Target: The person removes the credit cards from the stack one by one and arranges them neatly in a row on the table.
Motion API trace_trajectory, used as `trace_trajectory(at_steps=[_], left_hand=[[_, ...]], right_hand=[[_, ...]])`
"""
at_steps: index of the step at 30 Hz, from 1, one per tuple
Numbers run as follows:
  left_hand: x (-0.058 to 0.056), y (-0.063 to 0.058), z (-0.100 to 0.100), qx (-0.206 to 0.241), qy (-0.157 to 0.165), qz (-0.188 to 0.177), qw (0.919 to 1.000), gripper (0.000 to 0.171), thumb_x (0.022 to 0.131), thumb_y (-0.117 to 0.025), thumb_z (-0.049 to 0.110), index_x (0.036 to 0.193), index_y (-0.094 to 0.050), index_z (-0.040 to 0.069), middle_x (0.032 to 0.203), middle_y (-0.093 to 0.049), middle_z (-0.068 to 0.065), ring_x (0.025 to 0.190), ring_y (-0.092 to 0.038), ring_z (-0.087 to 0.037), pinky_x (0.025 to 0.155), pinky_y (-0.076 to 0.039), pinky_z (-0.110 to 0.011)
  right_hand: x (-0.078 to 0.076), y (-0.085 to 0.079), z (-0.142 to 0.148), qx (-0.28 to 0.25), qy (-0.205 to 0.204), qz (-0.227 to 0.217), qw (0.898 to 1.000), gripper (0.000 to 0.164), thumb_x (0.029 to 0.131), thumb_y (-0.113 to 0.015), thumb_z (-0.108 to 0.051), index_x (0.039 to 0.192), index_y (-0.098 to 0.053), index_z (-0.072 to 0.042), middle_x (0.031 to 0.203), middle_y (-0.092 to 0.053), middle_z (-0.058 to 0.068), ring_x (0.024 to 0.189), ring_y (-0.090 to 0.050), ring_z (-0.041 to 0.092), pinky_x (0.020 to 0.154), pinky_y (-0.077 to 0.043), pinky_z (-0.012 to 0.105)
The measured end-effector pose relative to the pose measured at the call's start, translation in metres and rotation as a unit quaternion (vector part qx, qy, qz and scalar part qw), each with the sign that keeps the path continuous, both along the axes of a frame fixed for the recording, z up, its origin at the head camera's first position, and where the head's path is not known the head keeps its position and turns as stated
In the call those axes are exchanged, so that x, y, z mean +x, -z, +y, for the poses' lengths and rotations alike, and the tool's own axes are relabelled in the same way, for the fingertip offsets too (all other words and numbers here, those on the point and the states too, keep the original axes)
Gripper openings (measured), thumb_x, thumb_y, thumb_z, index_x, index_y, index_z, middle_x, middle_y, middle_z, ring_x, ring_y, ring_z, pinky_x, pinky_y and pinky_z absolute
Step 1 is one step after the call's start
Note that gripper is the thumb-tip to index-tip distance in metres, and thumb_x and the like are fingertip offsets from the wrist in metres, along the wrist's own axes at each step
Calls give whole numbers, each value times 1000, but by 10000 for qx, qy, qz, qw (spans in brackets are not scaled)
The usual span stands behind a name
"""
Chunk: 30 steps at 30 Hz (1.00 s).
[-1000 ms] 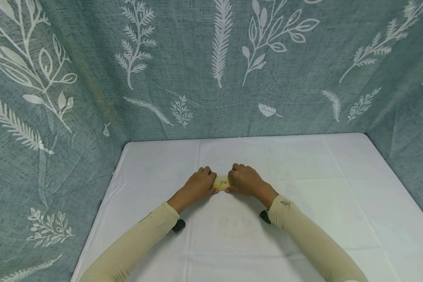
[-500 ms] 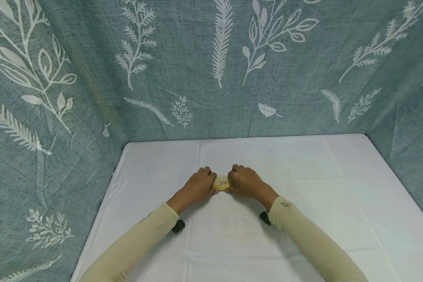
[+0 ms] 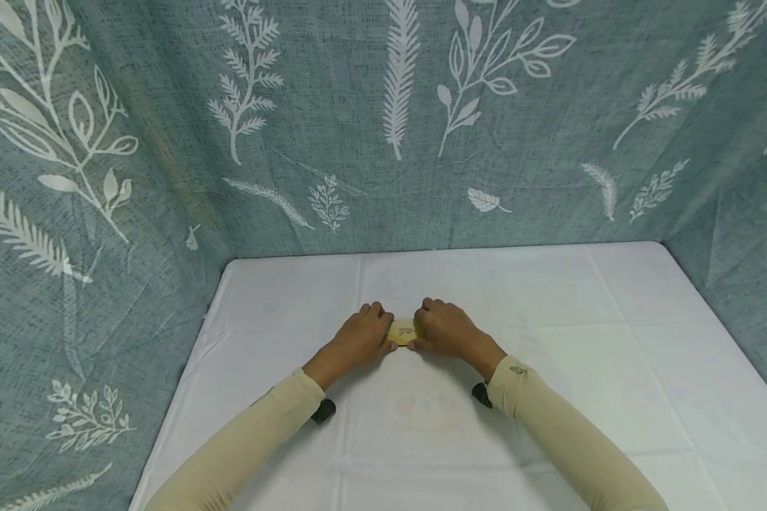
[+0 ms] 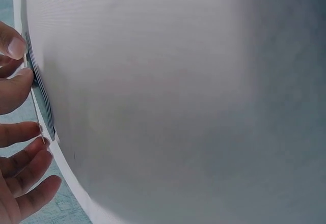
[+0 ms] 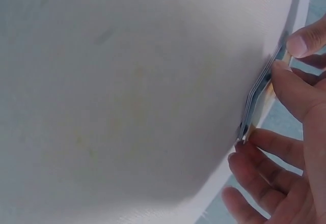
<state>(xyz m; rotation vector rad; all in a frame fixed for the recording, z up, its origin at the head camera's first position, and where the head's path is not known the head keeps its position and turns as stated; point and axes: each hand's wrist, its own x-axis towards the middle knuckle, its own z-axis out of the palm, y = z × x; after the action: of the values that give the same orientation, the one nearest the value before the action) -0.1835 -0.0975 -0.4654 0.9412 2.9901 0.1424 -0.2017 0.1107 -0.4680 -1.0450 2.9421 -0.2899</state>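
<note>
A small flat yellow thing [image 3: 403, 332] with dark script lettering is held between both hands near the middle of the table. Its edge shows several thin, grey-striped layers [image 4: 43, 94] in the left wrist view, like a booklet or stacked cards; I cannot tell which. My left hand [image 3: 361, 333] pinches its left end, thumb at the near edge and fingertips at the far edge. The right hand [image 3: 447, 328] grips the other end the same way. In the right wrist view, the layers [image 5: 259, 86] bend slightly between thumb [image 5: 290, 84] and fingers. Both hands hide its ends.
A white cloth [image 3: 550, 397] with fold creases covers the table. Behind and beside it hangs a blue-green curtain [image 3: 358, 128] printed with white leaves. Small black pieces [image 3: 323, 410] sit under both wrists, by the beige sleeves [image 3: 243, 440].
</note>
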Motion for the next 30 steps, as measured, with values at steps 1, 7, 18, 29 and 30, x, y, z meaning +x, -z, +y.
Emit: trace_trajectory(at_steps=[1, 7, 18, 29, 30], left_hand=[[0, 0, 0, 9, 6, 13, 10000, 49, 92, -74, 34, 122, -63, -3, 111, -60, -17, 97, -57, -27, 81, -52, -39], [1, -2, 1, 40, -15, -20, 10000, 49, 93, -73, 33, 124, -62, -3, 112, -59, -17, 98, -57, -27, 82, -52, -39], [2, -4, 3, 38, -46, 7, 10000, 51, 94, -72, 32, 128, -59, -5, 114, -59, -18, 99, -58, -27, 81, -54, -38], [3, -5, 3, 122, -75, -78, 9999, 50, 94, -71, 31, 128, -60, -4, 115, -59, -18, 100, -57, -28, 83, -54, -39], [3, -5, 3, 133, -64, -70, 9999, 50, 94, -72, 31, 128, -60, -5, 115, -59, -18, 100, -57, -28, 83, -54, -39]], right_hand=[[0, -1, 0, 17, 0, -1, 10000, 45, 85, -78, -45, 105, -70, -6, 98, -61, 6, 77, -51, 15, 66, -46, 32], [0, -5, 2, 6, -59, -10, 10000, 47, 85, -79, -45, 106, -69, -4, 96, -62, 6, 77, -51, 15, 66, -45, 32], [-2, -7, 4, 9, -114, -4, 9999, 48, 86, -78, -46, 107, -69, -4, 93, -61, 5, 76, -52, 15, 66, -46, 32], [-2, -11, 4, 218, -65, -202, 9995, 51, 81, -81, -49, 109, -70, -7, 99, -64, 5, 82, -55, 15, 70, -50, 33], [-2, -11, 4, 218, -75, -186, 9996, 51, 81, -81, -48, 109, -71, -7, 99, -64, 5, 83, -56, 16, 70, -50, 33]])
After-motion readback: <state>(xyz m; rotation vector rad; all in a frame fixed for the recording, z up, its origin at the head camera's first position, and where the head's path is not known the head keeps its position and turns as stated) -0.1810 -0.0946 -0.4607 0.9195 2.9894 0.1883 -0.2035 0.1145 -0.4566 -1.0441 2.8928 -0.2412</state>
